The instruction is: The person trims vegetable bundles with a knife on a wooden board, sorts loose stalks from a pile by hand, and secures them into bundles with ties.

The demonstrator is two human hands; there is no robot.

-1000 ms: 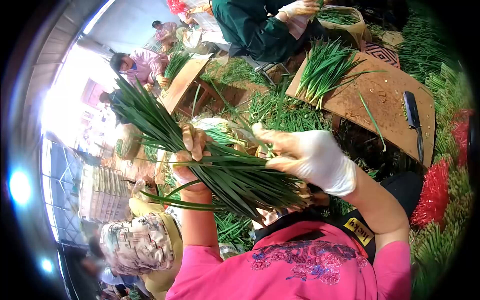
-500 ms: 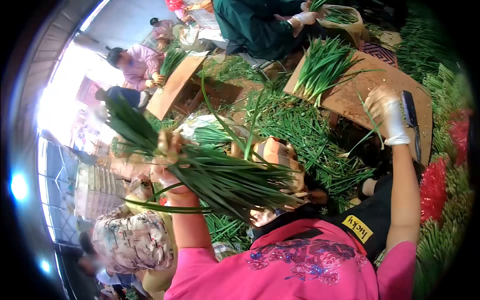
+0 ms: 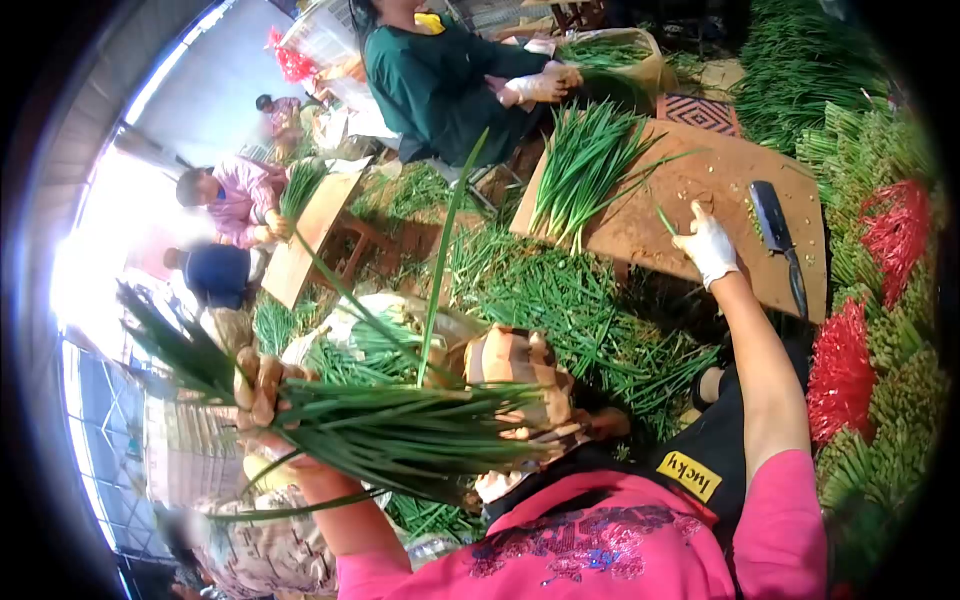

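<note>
My left hand (image 3: 262, 392), raised on the left, is wrapped round a thick bunch of long green leafy stalks (image 3: 400, 430). The bunch spreads across in front of my body, with a few long leaves sticking up from it. My right hand (image 3: 710, 248), in a whitish glove, is over the near edge of a brown board (image 3: 650, 215), thumb and forefinger apart. A thin green leaf piece (image 3: 665, 220) shows beside its thumb. Another bunch of green stalks (image 3: 590, 165) lies on the board's left part, and a dark-bladed cleaver (image 3: 770, 215) on its right.
Loose green leaves (image 3: 600, 310) cover the ground below the board. Stacked bunches (image 3: 890, 400) with red ties (image 3: 840, 375) line the right side. A co-worker in dark green (image 3: 430, 90) sits beyond the board; another in pink (image 3: 245, 190) works at a smaller board (image 3: 318, 230).
The view has shifted, so the board appears further left. My right hand's fingers have spread, and thin leaves that hung by it are gone. My left hand still holds the bunch.
</note>
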